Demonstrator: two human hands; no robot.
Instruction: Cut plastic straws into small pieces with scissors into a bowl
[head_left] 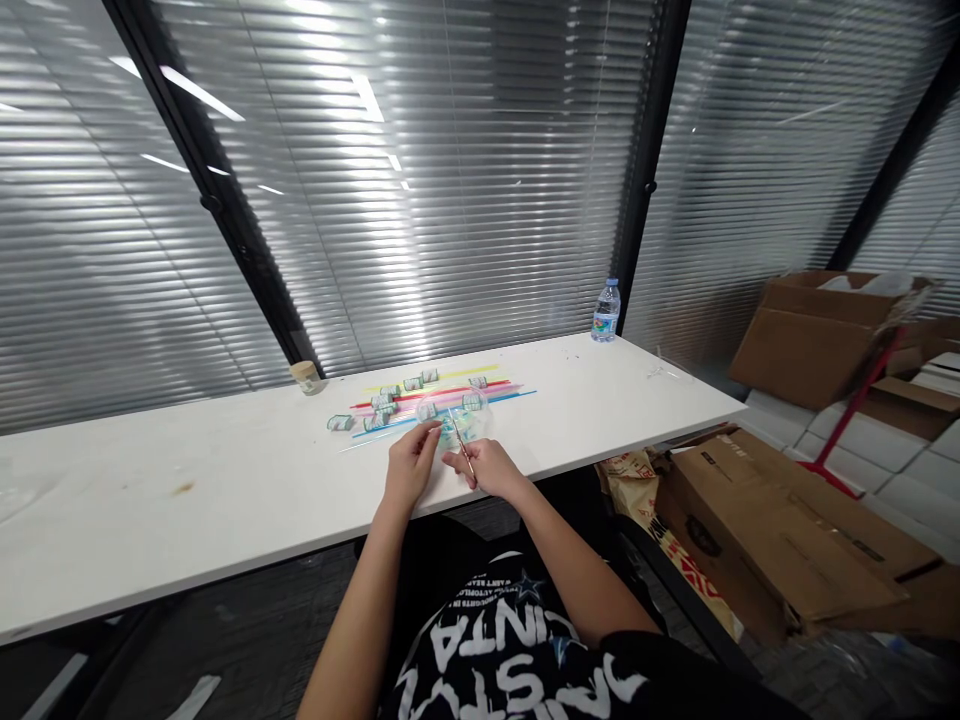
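My right hand [484,468] is closed round the handles of a pair of scissors [459,438], whose blades point away from me. Just to its left, my left hand [411,460] has thumb and fingers pinched together; whatever is between them is too small to make out. Beyond the fingertips sits a clear round dish [486,420] with small blue-green bits [466,428] in it. Several thin coloured sticks or straws lie across the table behind, among them a red one [420,397], a yellow one [469,372] and a blue one [517,396]. Several small green-and-white wrapped packs [340,423] rest on and around them.
The white table [247,480] runs along a glass wall with blinds. A water bottle [607,312] stands at the back right, and a small jar [305,377] at the back left. Cardboard boxes [795,520] and a red-handled dustpan [832,480] are on the floor at right.
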